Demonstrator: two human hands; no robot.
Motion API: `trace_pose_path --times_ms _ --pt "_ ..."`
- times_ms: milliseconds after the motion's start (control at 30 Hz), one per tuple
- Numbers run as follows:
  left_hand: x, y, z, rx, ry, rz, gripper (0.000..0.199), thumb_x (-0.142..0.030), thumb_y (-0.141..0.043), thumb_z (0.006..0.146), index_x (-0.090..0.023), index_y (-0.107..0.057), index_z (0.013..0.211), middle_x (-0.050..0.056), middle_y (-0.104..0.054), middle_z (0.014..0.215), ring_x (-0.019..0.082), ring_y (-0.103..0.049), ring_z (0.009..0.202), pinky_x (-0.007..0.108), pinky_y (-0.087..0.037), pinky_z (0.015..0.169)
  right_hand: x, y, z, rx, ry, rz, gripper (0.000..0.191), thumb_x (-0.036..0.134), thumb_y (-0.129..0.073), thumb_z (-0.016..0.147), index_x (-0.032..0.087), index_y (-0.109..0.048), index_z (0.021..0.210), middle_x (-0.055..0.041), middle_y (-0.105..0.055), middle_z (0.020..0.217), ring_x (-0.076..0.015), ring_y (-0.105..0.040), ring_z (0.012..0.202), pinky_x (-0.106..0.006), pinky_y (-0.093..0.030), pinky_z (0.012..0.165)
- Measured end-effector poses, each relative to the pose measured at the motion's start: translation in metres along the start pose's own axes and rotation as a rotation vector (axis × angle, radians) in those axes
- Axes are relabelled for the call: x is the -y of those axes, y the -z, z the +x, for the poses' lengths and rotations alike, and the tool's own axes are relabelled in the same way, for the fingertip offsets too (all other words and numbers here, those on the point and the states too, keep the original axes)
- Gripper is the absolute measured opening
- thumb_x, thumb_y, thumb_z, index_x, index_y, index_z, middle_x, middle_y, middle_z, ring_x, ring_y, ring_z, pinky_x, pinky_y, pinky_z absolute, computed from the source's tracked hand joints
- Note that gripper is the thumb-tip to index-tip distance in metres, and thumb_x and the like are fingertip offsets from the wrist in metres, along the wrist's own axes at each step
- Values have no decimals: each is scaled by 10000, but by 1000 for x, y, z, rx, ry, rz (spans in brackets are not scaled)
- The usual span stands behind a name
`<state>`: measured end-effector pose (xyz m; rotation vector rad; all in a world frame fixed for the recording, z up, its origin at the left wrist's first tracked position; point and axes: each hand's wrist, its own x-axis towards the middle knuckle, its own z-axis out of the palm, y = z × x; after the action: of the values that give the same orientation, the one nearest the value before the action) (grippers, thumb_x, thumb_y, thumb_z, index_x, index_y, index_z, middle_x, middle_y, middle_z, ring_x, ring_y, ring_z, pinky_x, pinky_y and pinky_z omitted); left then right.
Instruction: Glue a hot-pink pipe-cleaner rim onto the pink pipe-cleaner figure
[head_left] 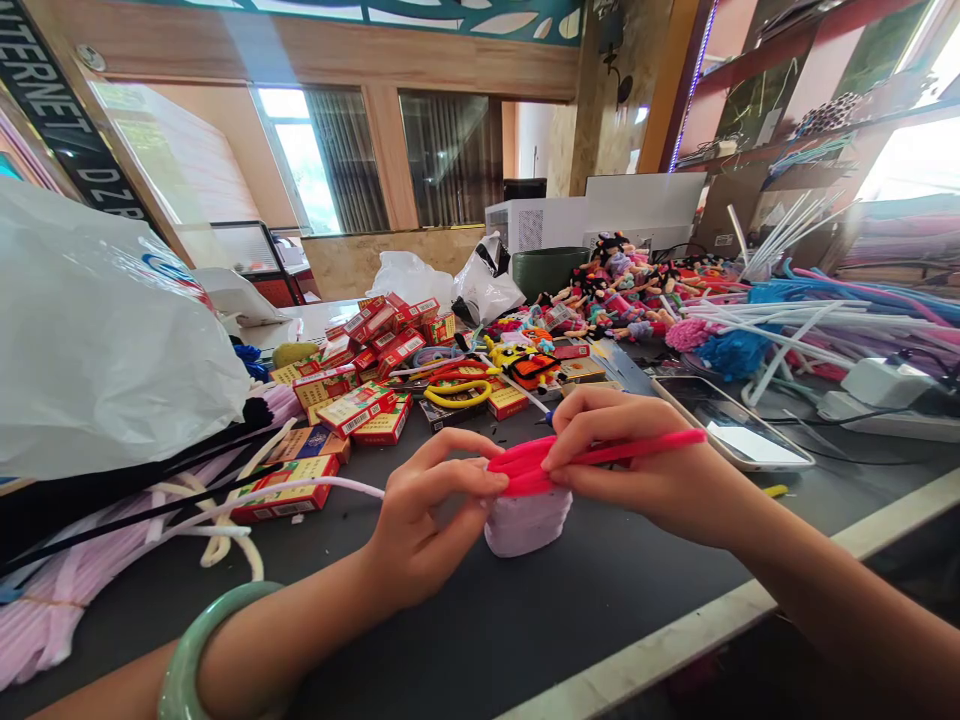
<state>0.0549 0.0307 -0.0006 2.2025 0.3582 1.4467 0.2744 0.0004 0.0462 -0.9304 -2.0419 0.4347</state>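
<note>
A bundle of bright red pipe cleaner (525,468) is bent into flat loops on top of a pale lilac wrapped piece (527,525) at the middle of the table. My left hand (439,505) pinches the left end of the red loops. The fingers of my right hand (622,450) close on the red strands at the right, and a straight red end sticks out past them. The underside of the red loops meets the lilac piece, which sits close over the dark table (420,650).
Small red boxes (360,408) lie beyond my left hand, near yellow-handled scissors (459,393). Lilac pipe cleaners (45,620) and a white bag (97,330) are at left. A phone (731,420), a power strip (885,415) and blue and white stems (810,310) are at right, small dolls (622,290) behind.
</note>
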Motion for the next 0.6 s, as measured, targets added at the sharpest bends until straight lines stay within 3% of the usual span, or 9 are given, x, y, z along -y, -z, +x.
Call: trace_pose_path --times_ms 233,600 --pt "-2 -1 -1 -37 -23 -11 117 -157 -658 858 -222 -715 937 79 -671 939 201 -653 845 306 -547 736 0 -1 0 -1 36 0 138 118 -636 792 181 -721 703 -12 -619 764 -132 -578 714 -253 -447 650" --pt "-4 -14 1 -168 196 -149 88 -175 -661 854 -198 -679 771 52 -638 890 174 -622 811 234 -521 628 -2 -2 3 -10 25 -28 134 152 -621 799 196 -708 707 -18 -628 765 -146 -573 714 -268 -453 652"
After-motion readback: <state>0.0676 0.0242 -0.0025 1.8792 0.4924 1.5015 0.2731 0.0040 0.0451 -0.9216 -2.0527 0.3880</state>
